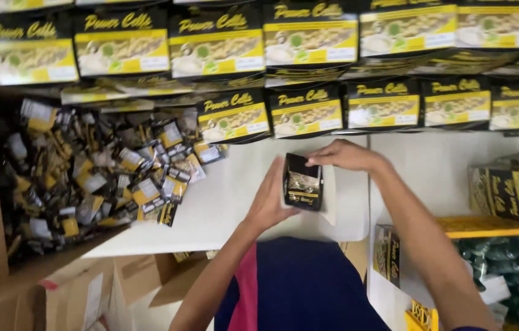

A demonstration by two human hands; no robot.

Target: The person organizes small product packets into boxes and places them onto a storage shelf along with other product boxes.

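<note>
Hands at frame centre over white table [223, 202]. Left hand [270, 205] cups small black-yellow carton [302, 182] from left, fingers clamped on its side. Right hand [346, 154] pinches carton top from above. Carton long axis near vertical. Loose sachet heap [100, 171] far left, nearer left hand.

Bare table [235, 196] betw. sachet heap [100, 171] & box stacks [308, 110].

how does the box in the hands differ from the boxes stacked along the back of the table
The held box stands on end, clasped between the left hand and right hand; the stacked boxes lie in overlapping rows, untouched. The held box shows a narrow face; the stacked ones show broad fronts. Both are black and yellow.
</note>
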